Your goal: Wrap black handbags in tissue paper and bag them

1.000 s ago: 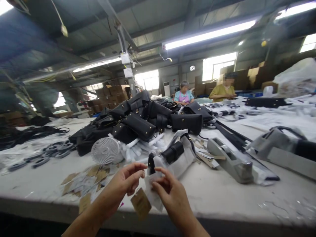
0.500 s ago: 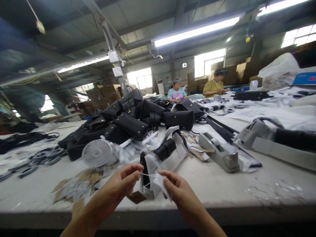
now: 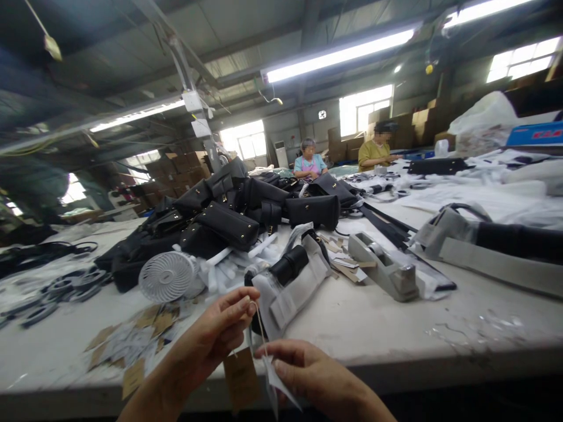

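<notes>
My left hand (image 3: pixel 229 325) pinches a thin pale string (image 3: pixel 259 319) near its upper loop, its fingers closed. From the string hang a brown card tag (image 3: pixel 241 380) and a white paper tag (image 3: pixel 276 381). Lower and to the right, my right hand (image 3: pixel 303 369) has its thumb and fingers closed on the white tag. Just beyond both hands lies a black bag (image 3: pixel 290 265) partly wrapped in pale grey material, on the white table (image 3: pixel 373 334). The far ends of my right fingers are partly hidden behind the tag.
A heap of black bags (image 3: pixel 229 225) rises behind. On the left are a white fan (image 3: pixel 166 276) and scattered tags (image 3: pixel 127 340). A grey tape dispenser (image 3: pixel 387 269) and another wrapped bag (image 3: pixel 505 252) stand right. Two people (image 3: pixel 309 161) sit across the table.
My right hand has moved down and slightly left with the white tag, and the string now slants steeply down. The brown tag hangs lower and flatter to view. The camera has shifted slightly.
</notes>
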A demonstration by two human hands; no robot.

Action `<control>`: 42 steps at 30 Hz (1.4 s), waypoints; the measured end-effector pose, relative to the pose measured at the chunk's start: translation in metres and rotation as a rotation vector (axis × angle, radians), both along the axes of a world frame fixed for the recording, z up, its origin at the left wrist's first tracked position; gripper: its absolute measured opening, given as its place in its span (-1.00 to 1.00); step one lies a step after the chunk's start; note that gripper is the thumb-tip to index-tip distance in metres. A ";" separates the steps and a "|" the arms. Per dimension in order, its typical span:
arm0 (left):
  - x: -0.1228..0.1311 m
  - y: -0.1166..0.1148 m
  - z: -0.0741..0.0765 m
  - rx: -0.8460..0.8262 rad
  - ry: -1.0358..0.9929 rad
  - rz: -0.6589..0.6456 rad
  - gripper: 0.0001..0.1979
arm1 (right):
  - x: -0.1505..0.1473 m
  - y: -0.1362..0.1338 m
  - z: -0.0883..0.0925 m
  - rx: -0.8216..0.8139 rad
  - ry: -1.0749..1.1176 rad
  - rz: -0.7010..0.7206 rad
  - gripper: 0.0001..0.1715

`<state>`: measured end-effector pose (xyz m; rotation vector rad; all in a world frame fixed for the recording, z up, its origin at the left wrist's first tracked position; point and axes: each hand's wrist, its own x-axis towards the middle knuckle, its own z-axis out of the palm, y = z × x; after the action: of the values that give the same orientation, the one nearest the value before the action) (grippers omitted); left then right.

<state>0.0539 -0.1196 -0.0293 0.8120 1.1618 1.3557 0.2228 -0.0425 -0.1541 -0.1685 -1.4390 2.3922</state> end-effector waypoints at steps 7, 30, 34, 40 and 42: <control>0.003 0.002 0.000 0.039 -0.036 0.000 -0.66 | -0.001 -0.003 -0.003 -0.237 0.051 0.095 -0.57; -0.027 -0.022 -0.033 0.099 0.436 -0.003 -0.64 | 0.018 0.003 -0.017 0.082 -0.127 -0.197 -0.48; -0.035 -0.037 -0.039 0.060 0.604 -0.093 -0.55 | 0.033 0.002 -0.007 0.331 -0.199 -0.265 -0.57; -0.028 -0.044 -0.050 -0.153 0.732 -0.172 -0.52 | 0.044 -0.003 0.014 0.433 -0.255 -0.290 -0.60; -0.024 -0.047 -0.054 -0.235 0.708 -0.251 -0.54 | 0.047 -0.003 0.019 0.473 -0.279 -0.301 -0.62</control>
<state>0.0299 -0.1665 -0.0831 1.2650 1.6543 0.7093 0.2694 -0.0456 -0.1356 -0.5696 -1.9043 1.7871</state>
